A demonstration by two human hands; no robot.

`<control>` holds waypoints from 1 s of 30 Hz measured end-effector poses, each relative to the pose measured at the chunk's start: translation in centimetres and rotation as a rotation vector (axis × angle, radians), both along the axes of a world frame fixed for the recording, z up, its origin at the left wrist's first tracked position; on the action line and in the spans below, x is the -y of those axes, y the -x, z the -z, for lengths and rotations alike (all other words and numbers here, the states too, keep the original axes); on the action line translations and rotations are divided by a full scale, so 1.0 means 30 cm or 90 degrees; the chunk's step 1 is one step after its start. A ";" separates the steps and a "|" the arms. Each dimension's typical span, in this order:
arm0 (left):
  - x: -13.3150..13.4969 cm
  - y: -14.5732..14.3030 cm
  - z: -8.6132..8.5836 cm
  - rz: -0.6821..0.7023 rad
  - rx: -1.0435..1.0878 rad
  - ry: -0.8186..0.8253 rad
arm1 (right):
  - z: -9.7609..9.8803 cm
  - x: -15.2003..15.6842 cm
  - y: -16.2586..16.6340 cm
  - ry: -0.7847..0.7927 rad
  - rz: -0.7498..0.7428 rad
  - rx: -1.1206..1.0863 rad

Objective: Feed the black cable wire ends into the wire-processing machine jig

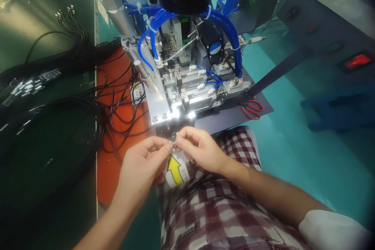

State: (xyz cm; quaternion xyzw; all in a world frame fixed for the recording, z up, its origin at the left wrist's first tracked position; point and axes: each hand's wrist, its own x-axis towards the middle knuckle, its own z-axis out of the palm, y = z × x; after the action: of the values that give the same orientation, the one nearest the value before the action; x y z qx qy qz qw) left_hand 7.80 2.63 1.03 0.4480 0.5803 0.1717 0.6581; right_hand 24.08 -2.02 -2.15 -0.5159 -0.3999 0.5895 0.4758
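Note:
Close together in front of the machine (pixel 190 86), both my hands pinch at the same spot. My left hand (pixel 143 162) has its thumb and index fingertips pressed together, and so does my right hand (pixel 200 148). Between the fingertips shows a small thin piece (pixel 174 143), pale at one part; it is too small to name, and the fingers hide most of it. Just below the hands is a white label with a yellow arrow (pixel 175 170) on a rounded part. The machine's metal front edge lies right beyond my fingers.
Black cables (pixel 117 113) spread over the orange board (pixel 105 172) on the left, with more cables bundled on the dark green surface. Red-handled snips (pixel 253 109) lie right of the machine. Blue air tubes (pixel 231 27) arch over it. A grey box with a red lit switch (pixel 358 61) stands at right.

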 end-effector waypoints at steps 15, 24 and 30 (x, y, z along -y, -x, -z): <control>0.010 0.001 0.011 -0.051 0.041 -0.009 | -0.005 -0.007 0.024 0.049 0.047 -0.041; 0.000 0.006 0.028 -0.042 0.024 -0.044 | -0.012 0.012 0.003 0.022 0.013 0.065; -0.003 -0.008 0.015 -0.019 -0.017 -0.066 | -0.004 0.008 0.001 -0.007 0.060 0.072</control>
State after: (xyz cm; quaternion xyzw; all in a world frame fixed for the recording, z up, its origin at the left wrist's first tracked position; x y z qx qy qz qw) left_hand 8.04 2.73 0.57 0.4752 0.5860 0.2055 0.6234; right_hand 24.06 -2.26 -2.02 -0.5642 -0.4044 0.5341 0.4825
